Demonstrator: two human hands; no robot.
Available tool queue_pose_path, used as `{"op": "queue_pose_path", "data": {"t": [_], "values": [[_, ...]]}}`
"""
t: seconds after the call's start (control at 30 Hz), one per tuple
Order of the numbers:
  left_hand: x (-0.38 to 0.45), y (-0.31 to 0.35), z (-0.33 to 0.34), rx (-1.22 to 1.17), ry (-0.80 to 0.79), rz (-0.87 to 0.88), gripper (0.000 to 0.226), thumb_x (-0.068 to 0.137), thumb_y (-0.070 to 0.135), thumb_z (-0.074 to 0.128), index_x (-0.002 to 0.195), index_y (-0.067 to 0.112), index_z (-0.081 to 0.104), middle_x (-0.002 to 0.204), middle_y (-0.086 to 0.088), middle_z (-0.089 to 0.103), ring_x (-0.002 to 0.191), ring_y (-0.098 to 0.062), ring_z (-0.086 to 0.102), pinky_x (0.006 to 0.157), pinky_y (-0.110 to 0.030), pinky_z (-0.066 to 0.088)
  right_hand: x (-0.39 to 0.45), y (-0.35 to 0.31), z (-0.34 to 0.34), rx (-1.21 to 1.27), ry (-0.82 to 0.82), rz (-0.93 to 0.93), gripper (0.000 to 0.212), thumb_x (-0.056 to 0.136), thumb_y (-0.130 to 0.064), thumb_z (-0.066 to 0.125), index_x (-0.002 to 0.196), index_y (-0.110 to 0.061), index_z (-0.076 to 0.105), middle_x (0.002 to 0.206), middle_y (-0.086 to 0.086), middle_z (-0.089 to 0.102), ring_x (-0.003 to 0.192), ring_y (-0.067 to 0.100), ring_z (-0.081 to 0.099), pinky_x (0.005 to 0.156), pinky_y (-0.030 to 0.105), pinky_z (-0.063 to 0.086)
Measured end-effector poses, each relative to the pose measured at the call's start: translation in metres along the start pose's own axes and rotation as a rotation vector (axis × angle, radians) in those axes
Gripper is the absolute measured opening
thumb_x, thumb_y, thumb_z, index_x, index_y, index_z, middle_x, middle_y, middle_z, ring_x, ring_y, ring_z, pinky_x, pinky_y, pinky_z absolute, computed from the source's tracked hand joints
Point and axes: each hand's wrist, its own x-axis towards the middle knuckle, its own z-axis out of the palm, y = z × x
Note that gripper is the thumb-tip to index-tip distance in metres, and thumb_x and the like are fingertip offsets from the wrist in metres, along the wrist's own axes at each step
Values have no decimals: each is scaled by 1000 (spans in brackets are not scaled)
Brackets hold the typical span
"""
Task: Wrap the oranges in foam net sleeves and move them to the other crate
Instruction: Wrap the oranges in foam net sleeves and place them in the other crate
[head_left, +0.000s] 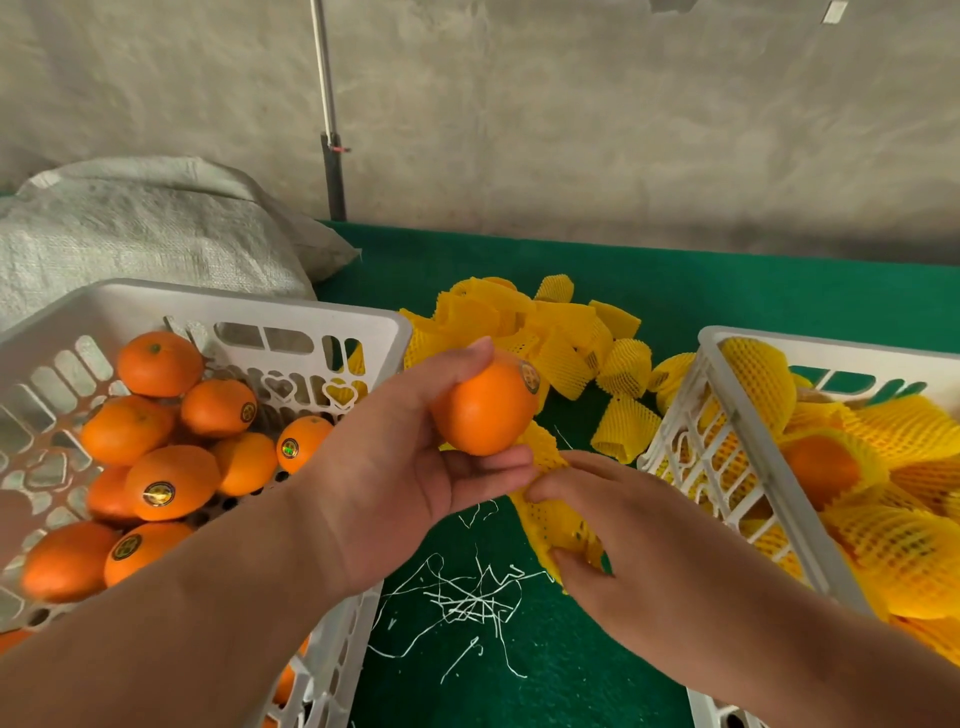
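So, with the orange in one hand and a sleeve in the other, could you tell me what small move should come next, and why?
Probably spread the mouth of the foam net sleeve with the right hand and slide it over the orange. The left hand holds that orange bare, just above the sleeve, and the sleeve looks flat and unopened, so the fruit cannot yet go to the right crate.

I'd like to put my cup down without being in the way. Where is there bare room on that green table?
The far strip of green table, between the wall and the pile of foam sleeves, is bare. Between the left crate and right crate it is crowded: sleeves, white foam scraps, and both hands working there.
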Motion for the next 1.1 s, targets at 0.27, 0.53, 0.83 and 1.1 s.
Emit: {"op": "queue_pose_path", "data": {"t": [0.27, 0.53, 0.83, 1.1], "values": [[3, -20, 3, 645, -23, 181, 48, 67, 57, 89, 105, 31, 76, 103, 6, 77, 90, -13, 76, 80, -35, 64, 1, 3, -4, 148, 193, 118, 66, 84, -42, 74, 140, -53, 40, 126, -42, 40, 105, -18, 49, 80, 0, 41], [-2, -27, 2, 1118, 25, 317, 66, 59, 87, 70, 100, 35, 70, 93, 12, 71, 76, -6, 72, 63, -30, 61, -1, -3, -4, 55, 177, 96, 90, 87, -35, 77, 157, -41, 21, 162, -34, 3, 111, -10, 44, 72, -2, 40], [0, -22, 5, 996, -9, 226, 31, 79, 50, 80, 104, 34, 72, 88, 4, 78, 73, -12, 76, 81, -45, 64, -3, -10, -12, 29, 152, 70, 91, 89, -29, 76, 159, -37, 19, 165, -32, -3, 107, -8, 51, 73, -1, 38], [-8, -21, 8, 1247, 356, 674, 48, 68, 76, 60, 77, 29, 66, 61, 5, 65, 56, -12, 65, 52, -32, 53, -5, -24, -18, 57, 152, -52, 94, 87, -24, 77, 163, -33, 23, 167, -27, 8, 89, -23, 48, 74, -4, 38]]}}
